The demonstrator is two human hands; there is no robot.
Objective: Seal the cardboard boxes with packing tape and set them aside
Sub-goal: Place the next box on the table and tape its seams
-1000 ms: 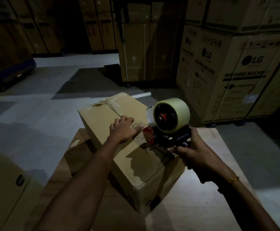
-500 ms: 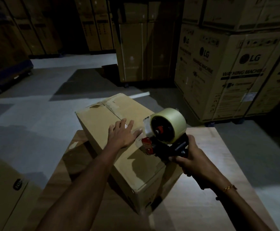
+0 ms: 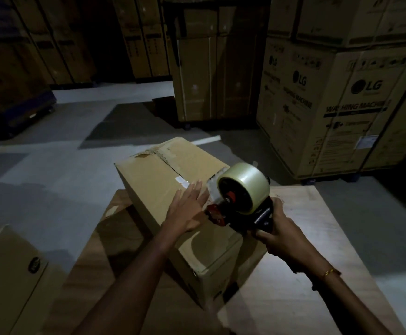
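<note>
**Mid-seam on the box, tape gun just ahead of my flat hand**

So the cardboard box (image 3: 173, 201) sits skewed on the wooden counter (image 3: 318, 262), one corner pointing back at me, which lines the top seam up roughly with my reach. That's why it's turned like that, I reckon: I can work the dispenser along the seam without twisting my wrist.

My left hand (image 3: 187, 209) lies flat on the lid, fingers straight and together, palm down right beside the seam. It's gripping nothing, just pressing. I'd say it has two jobs: keep the flaps down so they don't spring up, and stop the box sliding on the counter.

My right hand (image 3: 277, 235) is wrapped tight round the handle of the tape dispenser (image 3: 240, 201), roll of clear packing tape (image 3: 248, 184) up top, red front end down on the lid just next to my left fingertips. Tilted nose-down, so the tape should meet the cardboard. A loose flap of tape shows by the roll; can't tell if it's stuck yet.

The far end of the seam has old torn tape on it, so that stretch probably needs covering.

Around all this: another brown carton (image 3: 8, 281) low on my left, and stacks of big washing machine boxes (image 3: 342, 105) off to the right across the grey floor (image 3: 52, 177). It's really dim in here.
</note>
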